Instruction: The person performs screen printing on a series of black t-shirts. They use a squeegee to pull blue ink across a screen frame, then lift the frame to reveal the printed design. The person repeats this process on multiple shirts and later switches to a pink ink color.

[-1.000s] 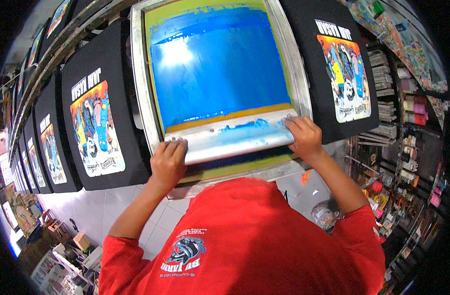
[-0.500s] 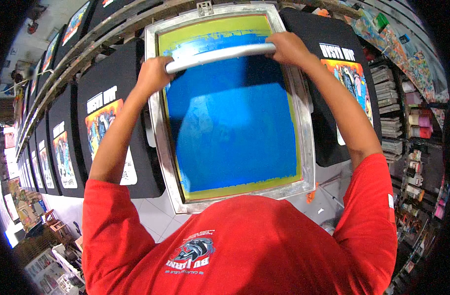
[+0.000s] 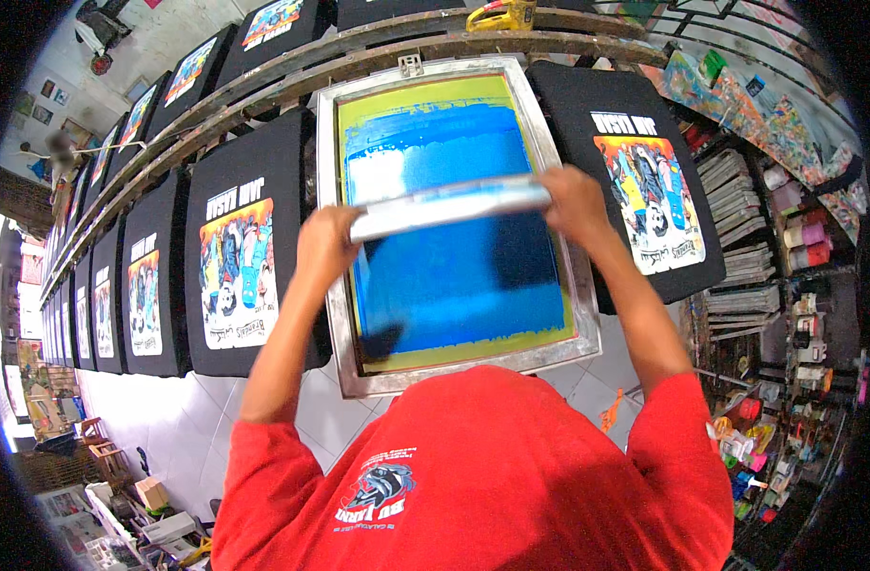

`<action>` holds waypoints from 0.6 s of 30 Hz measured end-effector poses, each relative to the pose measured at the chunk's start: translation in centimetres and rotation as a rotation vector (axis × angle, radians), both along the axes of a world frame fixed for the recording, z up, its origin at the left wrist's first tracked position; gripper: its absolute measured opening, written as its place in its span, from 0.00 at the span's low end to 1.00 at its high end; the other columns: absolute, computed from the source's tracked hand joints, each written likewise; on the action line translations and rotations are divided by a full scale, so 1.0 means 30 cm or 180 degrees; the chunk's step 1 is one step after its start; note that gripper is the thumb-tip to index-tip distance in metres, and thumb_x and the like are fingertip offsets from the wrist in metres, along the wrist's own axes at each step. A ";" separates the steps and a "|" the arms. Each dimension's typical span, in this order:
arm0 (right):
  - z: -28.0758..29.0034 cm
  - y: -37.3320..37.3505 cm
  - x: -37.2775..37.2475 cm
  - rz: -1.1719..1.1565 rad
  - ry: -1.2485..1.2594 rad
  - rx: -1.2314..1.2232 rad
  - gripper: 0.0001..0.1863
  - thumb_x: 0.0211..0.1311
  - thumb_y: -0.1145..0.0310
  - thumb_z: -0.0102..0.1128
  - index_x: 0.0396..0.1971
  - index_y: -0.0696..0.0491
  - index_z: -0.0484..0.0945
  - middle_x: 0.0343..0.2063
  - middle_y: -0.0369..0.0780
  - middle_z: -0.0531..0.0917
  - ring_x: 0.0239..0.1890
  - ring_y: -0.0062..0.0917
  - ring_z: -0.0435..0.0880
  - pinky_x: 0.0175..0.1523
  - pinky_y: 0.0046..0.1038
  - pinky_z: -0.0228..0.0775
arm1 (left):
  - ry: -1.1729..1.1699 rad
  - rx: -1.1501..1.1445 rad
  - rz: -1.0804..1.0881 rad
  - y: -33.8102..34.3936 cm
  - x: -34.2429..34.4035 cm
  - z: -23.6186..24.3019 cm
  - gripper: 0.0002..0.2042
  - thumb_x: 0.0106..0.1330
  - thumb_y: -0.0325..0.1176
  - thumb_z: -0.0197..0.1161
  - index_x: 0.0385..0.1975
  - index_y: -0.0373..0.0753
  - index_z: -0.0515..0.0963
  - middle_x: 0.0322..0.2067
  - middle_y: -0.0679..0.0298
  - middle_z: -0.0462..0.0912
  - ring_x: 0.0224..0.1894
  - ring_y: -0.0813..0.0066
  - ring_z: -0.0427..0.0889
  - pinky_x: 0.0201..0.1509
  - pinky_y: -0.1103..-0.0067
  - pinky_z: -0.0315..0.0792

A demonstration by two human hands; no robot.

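Note:
Both my hands grip one long pale squeegee [image 3: 454,207], which lies crosswise over a screen-printing frame. My left hand [image 3: 327,240] is closed round its left end, and my right hand [image 3: 576,203] round its right end. The squeegee is slightly blurred. Beneath it, blue ink [image 3: 454,285] covers most of the mesh, with a yellow-green border [image 3: 425,90] around the ink. A worn metal frame [image 3: 337,357] surrounds the mesh, and a small metal clip [image 3: 411,66] sits at its far edge. Whatever lies under the screen is hidden.
Black printed shirts lie in a row on both sides, one to the left [image 3: 240,176] and one to the right [image 3: 677,119]. Wooden rails [image 3: 587,45] run behind the frame, bearing a yellow tool [image 3: 501,16]. Shelves with stacked frames [image 3: 739,276] stand at the right.
My hands have drawn the squeegee toward me, from the far part of the screen to nearer its middle. The whole view has shifted, showing more of the shirts on both sides.

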State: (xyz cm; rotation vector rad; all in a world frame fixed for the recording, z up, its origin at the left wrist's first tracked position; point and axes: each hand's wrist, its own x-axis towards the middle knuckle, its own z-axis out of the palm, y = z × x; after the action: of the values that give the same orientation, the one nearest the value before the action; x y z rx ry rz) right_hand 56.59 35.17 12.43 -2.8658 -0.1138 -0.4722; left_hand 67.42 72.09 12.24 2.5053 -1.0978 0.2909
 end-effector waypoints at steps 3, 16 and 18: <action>-0.048 0.079 -0.324 0.0084 -0.0036 0.0077 0.17 0.37 0.78 0.60 0.34 0.53 0.80 0.33 0.42 0.81 0.37 0.39 0.80 0.43 0.38 0.73 | 0.0322 0.0081 0.0013 0.083 -0.311 -0.027 0.25 0.35 0.22 0.69 0.41 0.40 0.78 0.37 0.56 0.80 0.43 0.54 0.77 0.46 0.66 0.73; -0.210 0.253 -0.810 -0.0051 0.0187 0.0414 0.28 0.39 0.63 0.72 0.45 0.53 0.77 0.45 0.45 0.76 0.49 0.41 0.75 0.53 0.39 0.68 | 0.0453 -0.0044 -0.0111 0.187 -0.780 -0.213 0.33 0.37 0.46 0.75 0.44 0.34 0.75 0.46 0.55 0.76 0.49 0.55 0.73 0.53 0.66 0.68; -0.193 0.257 -0.824 0.0076 0.0074 0.0618 0.29 0.43 0.60 0.71 0.47 0.55 0.76 0.45 0.48 0.76 0.50 0.43 0.74 0.54 0.40 0.66 | 0.0737 -0.0190 -0.0112 0.215 -0.780 -0.228 0.36 0.38 0.49 0.74 0.48 0.34 0.73 0.47 0.52 0.75 0.51 0.53 0.71 0.56 0.65 0.66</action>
State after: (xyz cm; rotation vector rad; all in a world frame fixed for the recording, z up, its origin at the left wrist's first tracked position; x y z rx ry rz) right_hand 31.88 42.87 6.63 -2.6762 -0.0928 -0.4206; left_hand 44.02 78.53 5.40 2.3928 -1.0227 0.0216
